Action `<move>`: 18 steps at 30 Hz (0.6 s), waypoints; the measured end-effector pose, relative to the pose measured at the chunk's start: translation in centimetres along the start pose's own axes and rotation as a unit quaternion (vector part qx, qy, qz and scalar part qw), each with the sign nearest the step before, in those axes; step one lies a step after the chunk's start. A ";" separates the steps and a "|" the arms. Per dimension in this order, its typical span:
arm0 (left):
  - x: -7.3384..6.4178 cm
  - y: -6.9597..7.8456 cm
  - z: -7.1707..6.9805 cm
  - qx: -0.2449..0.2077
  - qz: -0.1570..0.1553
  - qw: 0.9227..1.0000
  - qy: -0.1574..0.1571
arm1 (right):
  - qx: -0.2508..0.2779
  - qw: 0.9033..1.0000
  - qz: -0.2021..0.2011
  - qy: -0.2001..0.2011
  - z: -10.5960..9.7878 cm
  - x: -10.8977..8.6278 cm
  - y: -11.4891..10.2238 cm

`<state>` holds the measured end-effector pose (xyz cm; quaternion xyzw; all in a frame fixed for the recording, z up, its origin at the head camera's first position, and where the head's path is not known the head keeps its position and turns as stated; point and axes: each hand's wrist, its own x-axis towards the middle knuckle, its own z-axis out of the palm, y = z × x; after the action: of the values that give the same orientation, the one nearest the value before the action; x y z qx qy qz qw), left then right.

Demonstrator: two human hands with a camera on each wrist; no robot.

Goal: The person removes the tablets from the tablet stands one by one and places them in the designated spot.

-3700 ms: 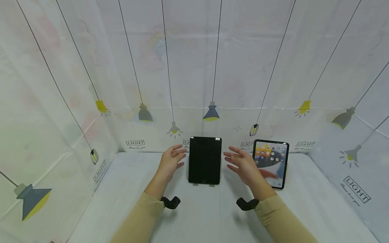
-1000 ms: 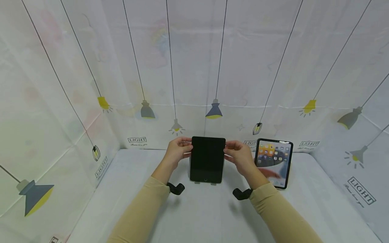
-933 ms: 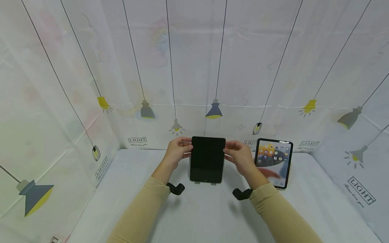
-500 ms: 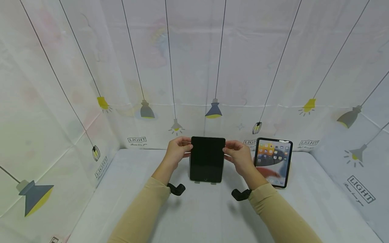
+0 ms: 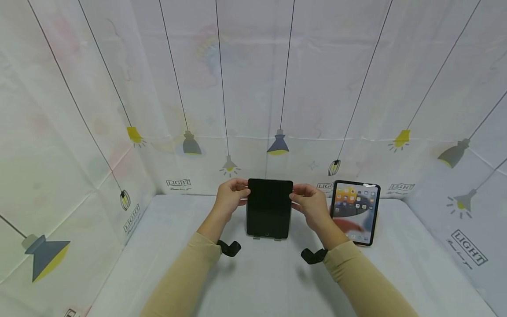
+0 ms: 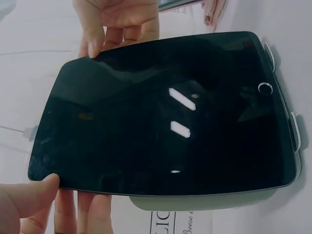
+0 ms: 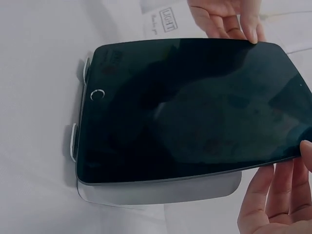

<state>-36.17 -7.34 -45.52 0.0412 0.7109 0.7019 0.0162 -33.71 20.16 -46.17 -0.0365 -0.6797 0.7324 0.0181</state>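
Observation:
A tablet [image 5: 269, 209] with a dark screen and a round home button leans on a stand [image 7: 161, 194], whose two small lips [image 7: 74, 142] hook in front of its lower edge. My left hand [image 5: 228, 197] pinches the tablet's left edge near the top, thumb on the screen side and fingers behind. On the opposite edge, at about the same height, my right hand [image 5: 313, 204] pinches it the same way. Most of the stand is hidden behind the tablet.
A second tablet [image 5: 355, 213], its screen lit with app icons, stands tilted back to the right, close behind my right forearm. White cloth [image 5: 261, 281] covers the table. Behind rises a curtain [image 5: 245, 88] printed with hanging lamps.
In the earliest frame both hands were apart from the dark tablet, fingers loose. They have since moved in and taken hold of its sides. Over the last second almost nothing has moved.

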 end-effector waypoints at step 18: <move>-1.6 0.0 -0.6 0.019 -0.022 1.000 -0.011 | -0.012 1.000 0.021 -0.011 -0.1 -1.4 0.5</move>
<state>-34.60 -8.09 -45.55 0.0332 0.7249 0.6870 0.0388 -32.31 20.11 -46.64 -0.0433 -0.6878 0.7246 -0.0049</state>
